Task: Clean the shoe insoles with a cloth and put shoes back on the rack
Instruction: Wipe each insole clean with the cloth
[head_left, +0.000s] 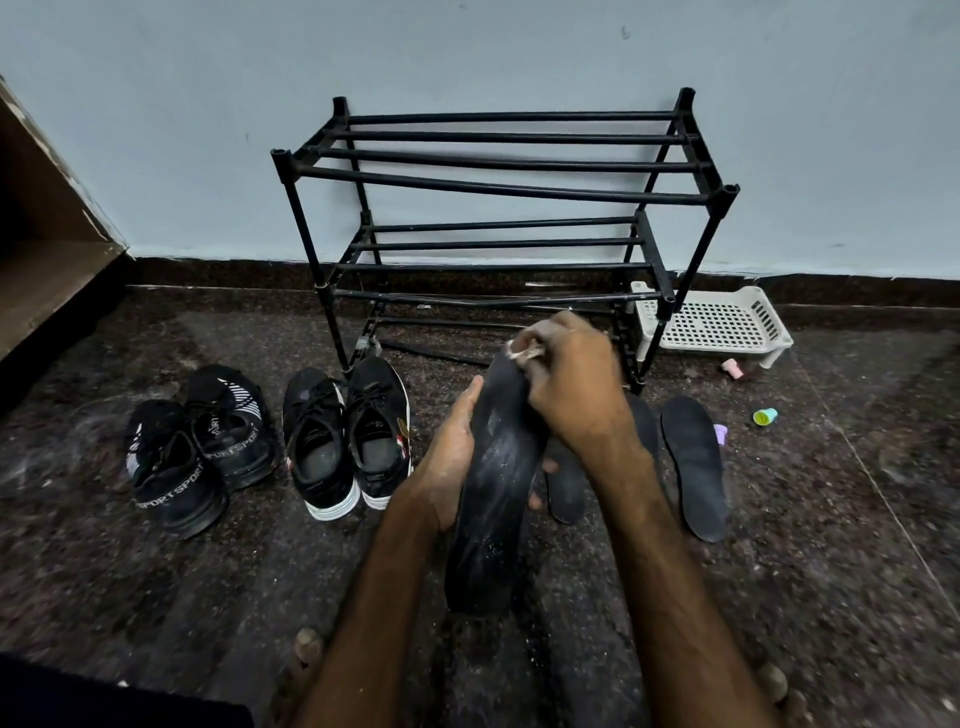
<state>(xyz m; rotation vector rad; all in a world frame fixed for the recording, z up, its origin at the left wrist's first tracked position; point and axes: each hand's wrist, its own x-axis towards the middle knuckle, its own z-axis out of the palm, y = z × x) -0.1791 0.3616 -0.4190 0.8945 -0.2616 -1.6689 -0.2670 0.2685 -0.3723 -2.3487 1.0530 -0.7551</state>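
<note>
My left hand (451, 462) grips a black insole (493, 493) from behind, its lower end near the floor. My right hand (566, 379) holds a small pale cloth (524, 349) bunched in its fingers and presses it on the insole's top end. Two more black insoles (693, 467) (566, 483) lie on the floor to the right. A pair of black sneakers with white soles (345, 436) stands left of my hands, and a black "SPORT" pair (200, 447) sits further left. The black shoe rack (498, 228) stands against the wall with bare shelves.
A white plastic perforated tray (717, 322) lies right of the rack. Small pink (732, 369), green (764, 417) and purple (721, 434) items are scattered on the dark speckled floor. A wooden cabinet (47, 249) is at far left. My toes (306, 644) show at the bottom.
</note>
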